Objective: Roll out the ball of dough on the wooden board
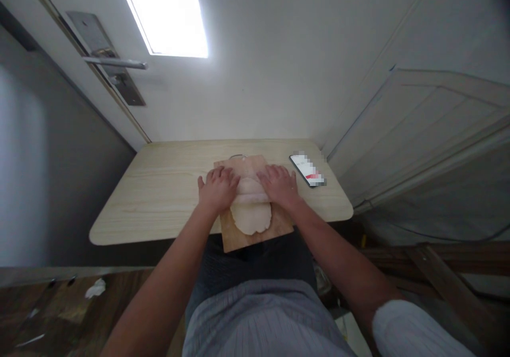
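Left hand point(218, 188) and right hand point(280, 185) hide the rolling pin point(250, 198).

Pale wooden table point(159, 187) with rounded corners, bearing a phone point(307, 169) face-up near the far right corner, screen lit. Beyond the far edge a white door point(258, 70) with a bright window pane point(165, 11) and, at upper left, a metal lever handle point(115, 63) on a long plate; to the right, a panelled white board point(430, 128) leaning at an angle. Below the near left corner, dark floor with a crumpled white scrap point(95, 288).
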`<control>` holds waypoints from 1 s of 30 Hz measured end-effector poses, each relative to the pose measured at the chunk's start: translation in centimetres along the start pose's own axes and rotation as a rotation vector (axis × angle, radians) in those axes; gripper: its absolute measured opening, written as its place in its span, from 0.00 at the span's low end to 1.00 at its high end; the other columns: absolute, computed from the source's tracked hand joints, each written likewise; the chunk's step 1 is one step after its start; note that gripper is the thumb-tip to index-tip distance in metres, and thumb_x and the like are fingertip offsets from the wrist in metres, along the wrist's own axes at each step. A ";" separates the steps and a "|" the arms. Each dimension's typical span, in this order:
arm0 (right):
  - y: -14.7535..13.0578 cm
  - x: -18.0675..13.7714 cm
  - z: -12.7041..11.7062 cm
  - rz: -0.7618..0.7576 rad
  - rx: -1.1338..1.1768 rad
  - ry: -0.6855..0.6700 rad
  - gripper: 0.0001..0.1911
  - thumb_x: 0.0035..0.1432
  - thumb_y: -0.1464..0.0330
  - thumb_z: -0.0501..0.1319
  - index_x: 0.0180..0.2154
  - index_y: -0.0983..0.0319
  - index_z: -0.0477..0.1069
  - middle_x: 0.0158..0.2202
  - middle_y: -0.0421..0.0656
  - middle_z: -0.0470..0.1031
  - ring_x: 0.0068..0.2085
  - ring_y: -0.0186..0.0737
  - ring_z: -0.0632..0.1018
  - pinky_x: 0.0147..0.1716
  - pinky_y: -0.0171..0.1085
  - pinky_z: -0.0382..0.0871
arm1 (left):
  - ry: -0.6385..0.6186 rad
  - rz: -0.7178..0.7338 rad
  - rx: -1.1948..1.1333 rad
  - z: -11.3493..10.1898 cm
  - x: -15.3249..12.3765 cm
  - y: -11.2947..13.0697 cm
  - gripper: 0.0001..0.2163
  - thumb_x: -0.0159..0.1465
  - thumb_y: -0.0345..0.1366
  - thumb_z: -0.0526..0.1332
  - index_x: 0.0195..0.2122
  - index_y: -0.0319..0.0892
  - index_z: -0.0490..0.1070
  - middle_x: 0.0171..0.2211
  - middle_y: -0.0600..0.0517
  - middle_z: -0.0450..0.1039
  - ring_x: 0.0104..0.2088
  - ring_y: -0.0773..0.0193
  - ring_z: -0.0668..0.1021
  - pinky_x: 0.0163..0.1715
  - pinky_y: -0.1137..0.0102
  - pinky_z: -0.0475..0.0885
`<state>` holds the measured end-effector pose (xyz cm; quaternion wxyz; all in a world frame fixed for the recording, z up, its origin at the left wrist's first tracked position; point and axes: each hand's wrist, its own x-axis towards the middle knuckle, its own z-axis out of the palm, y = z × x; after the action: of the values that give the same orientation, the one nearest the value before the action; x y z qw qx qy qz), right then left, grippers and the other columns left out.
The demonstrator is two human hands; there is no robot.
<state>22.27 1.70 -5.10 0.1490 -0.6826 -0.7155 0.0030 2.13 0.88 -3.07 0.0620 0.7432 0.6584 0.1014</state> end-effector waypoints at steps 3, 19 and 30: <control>-0.3 0.7 0.1 0.007 -0.007 0.056 0.29 0.73 0.50 0.45 0.58 0.62 0.71 0.59 0.54 0.74 0.60 0.53 0.69 0.63 0.57 0.52 | -0.068 -0.029 -0.010 0.2 1.3 -0.2 0.30 0.72 0.54 0.43 0.70 0.45 0.57 0.70 0.39 0.60 0.68 0.41 0.62 0.63 0.32 0.55; 0.6 0.4 0.4 0.089 0.005 0.014 0.29 0.70 0.47 0.50 0.57 0.60 0.72 0.57 0.54 0.76 0.59 0.59 0.71 0.62 0.64 0.51 | -0.059 0.042 0.020 1.4 1.4 0.3 0.31 0.73 0.53 0.39 0.73 0.45 0.50 0.71 0.38 0.57 0.69 0.42 0.61 0.64 0.35 0.56; 0.8 -0.5 0.1 0.088 0.016 -0.054 0.32 0.70 0.45 0.49 0.62 0.57 0.67 0.63 0.52 0.70 0.61 0.58 0.70 0.60 0.60 0.58 | -0.038 0.102 0.071 1.0 -0.8 0.6 0.29 0.74 0.52 0.39 0.71 0.46 0.56 0.72 0.41 0.55 0.70 0.42 0.58 0.64 0.39 0.58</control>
<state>23.00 1.25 -5.44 0.1346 -0.7119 -0.6884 0.0338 2.88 0.09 -3.94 0.0427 0.7794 0.6215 0.0667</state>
